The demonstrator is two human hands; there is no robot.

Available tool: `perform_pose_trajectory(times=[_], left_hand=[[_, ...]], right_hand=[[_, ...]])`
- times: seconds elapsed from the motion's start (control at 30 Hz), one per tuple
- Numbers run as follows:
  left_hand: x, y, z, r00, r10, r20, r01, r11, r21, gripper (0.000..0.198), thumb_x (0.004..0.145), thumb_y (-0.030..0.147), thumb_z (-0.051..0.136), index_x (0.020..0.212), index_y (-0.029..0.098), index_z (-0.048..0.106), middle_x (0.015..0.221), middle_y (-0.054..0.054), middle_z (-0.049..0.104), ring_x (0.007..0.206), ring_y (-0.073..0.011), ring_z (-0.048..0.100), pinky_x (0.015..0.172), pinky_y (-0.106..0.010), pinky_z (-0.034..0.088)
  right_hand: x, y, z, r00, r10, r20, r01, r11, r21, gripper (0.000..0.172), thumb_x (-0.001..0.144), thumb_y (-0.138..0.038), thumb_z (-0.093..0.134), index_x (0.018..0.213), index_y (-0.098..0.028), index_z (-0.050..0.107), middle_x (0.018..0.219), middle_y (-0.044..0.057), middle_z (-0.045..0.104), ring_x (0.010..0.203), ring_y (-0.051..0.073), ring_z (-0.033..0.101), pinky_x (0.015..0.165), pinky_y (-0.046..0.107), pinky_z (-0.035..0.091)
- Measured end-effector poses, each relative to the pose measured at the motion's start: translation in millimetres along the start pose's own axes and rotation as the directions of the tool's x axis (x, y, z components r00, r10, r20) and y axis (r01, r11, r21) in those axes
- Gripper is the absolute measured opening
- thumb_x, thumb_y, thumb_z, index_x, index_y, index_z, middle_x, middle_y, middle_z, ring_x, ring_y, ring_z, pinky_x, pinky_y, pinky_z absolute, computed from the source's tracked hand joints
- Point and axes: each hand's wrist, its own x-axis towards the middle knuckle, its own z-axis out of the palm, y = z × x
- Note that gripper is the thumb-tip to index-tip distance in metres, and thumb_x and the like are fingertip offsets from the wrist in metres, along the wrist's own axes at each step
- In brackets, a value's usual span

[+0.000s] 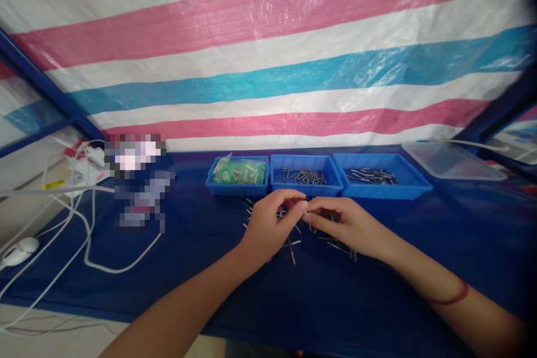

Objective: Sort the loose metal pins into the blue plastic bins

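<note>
My left hand [271, 217] and my right hand [350, 222] meet over the blue table, fingertips touching in front of the bins. Both are closed in a pinch; whatever lies between the fingertips is too small or hidden to make out. Beneath and around them is a loose scatter of thin metal blind rivets [292, 244], partly covered by the hands. Behind stand three blue plastic bins in a row. The left bin [237, 189] holds green-and-clear plastic packets, while the middle bin [308, 191] and the right bin [381, 191] contain loose rivets.
At the back right lies a clear plastic lid [455, 161]. White cables [90, 235], a power strip [86, 170] and a white mouse [20, 250] occupy the left side, near a blurred-out patch. A striped plastic sheet [268, 89] hangs behind the table [176, 268].
</note>
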Motion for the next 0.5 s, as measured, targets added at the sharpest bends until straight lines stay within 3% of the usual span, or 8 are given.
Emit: perform_pose_trajectory(times=[0.2, 0.37, 0.5], left_hand=[[0.3, -0.8, -1.1, 0.999, 0.027, 0.018, -0.027, 1.0, -0.012, 0.015, 0.088, 0.028, 0.057, 0.091, 0.018, 0.068, 0.089, -0.002, 0.071, 0.08, -0.015, 0.063, 0.078, -0.027, 0.049], [1.2, 0.1, -2.9, 0.998, 0.056, 0.0, -0.056, 0.998, -0.001, 0.013, 0.089, 0.026, 0.056, 0.092, 0.018, 0.066, 0.09, -0.002, 0.069, 0.081, -0.0141, 0.062, 0.078, -0.026, 0.048], [1.1, 0.1, -2.4, 0.998, 0.061, 0.033, -0.062, 0.997, 0.038, 0.013, 0.089, 0.025, 0.054, 0.093, 0.018, 0.065, 0.091, -0.003, 0.068, 0.083, -0.0149, 0.062, 0.079, -0.026, 0.047]], right_hand=[[0.4, 0.0, 2.6, 1.0, 0.028, -0.013, -0.027, 0.995, 0.101, 0.027, 0.085, -0.042, 0.058, 0.098, -0.021, 0.069, 0.082, 0.002, 0.067, 0.068, 0.015, 0.058, 0.065, 0.03, 0.049], [-0.4, -1.0, -2.8, 0.968, 0.078, -0.236, -0.038, 0.985, 0.168, 0.023, 0.077, -0.041, 0.068, 0.087, -0.021, 0.069, 0.079, 0.002, 0.068, 0.071, 0.016, 0.06, 0.064, 0.029, 0.049], [-2.0, -6.6, -5.5, 0.954, 0.054, -0.296, -0.018, 0.992, 0.123, 0.022, 0.08, -0.043, 0.065, 0.082, -0.022, 0.067, 0.077, 0.002, 0.067, 0.069, 0.016, 0.06, 0.062, 0.028, 0.05]])
